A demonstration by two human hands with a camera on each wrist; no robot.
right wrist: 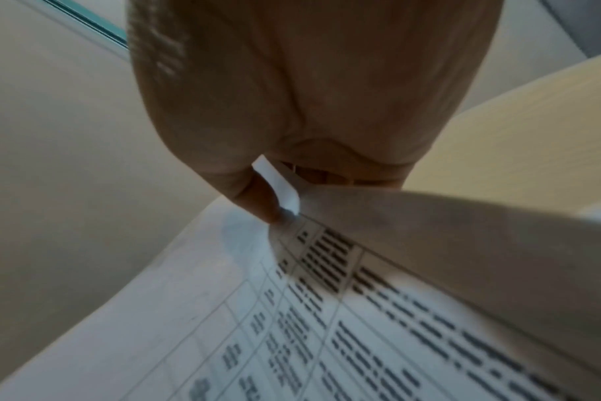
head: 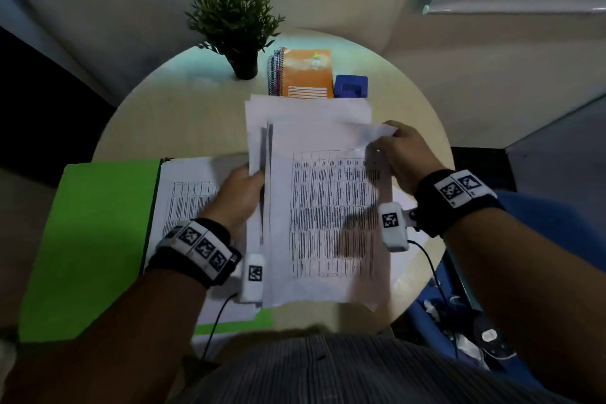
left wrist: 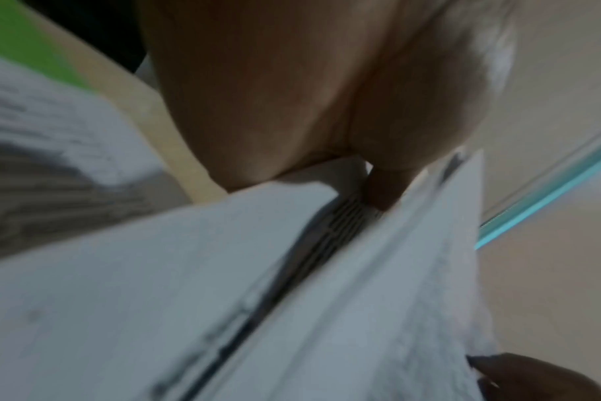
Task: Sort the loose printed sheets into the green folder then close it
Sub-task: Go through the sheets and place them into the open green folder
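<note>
The green folder (head: 91, 239) lies open at the table's left, with a printed sheet (head: 187, 200) lying in its right half. A stack of loose printed sheets (head: 328, 207) is held up over the table's middle. My left hand (head: 241, 193) grips the stack's left edge, its fingers hidden behind the paper; the left wrist view shows a finger (left wrist: 384, 187) tucked between sheets (left wrist: 223, 271). My right hand (head: 403, 154) pinches the top right corner of the front sheet, which curls over. In the right wrist view the thumb (right wrist: 258, 200) presses that folded corner (right wrist: 278, 187) above the printed table (right wrist: 361, 325).
A potted plant (head: 234, 26), spiral notebooks (head: 303, 74) and a blue box (head: 351, 86) stand at the back of the round table (head: 183, 115). A blue chair with cables (head: 459, 321) is at the lower right. My lap is at the bottom.
</note>
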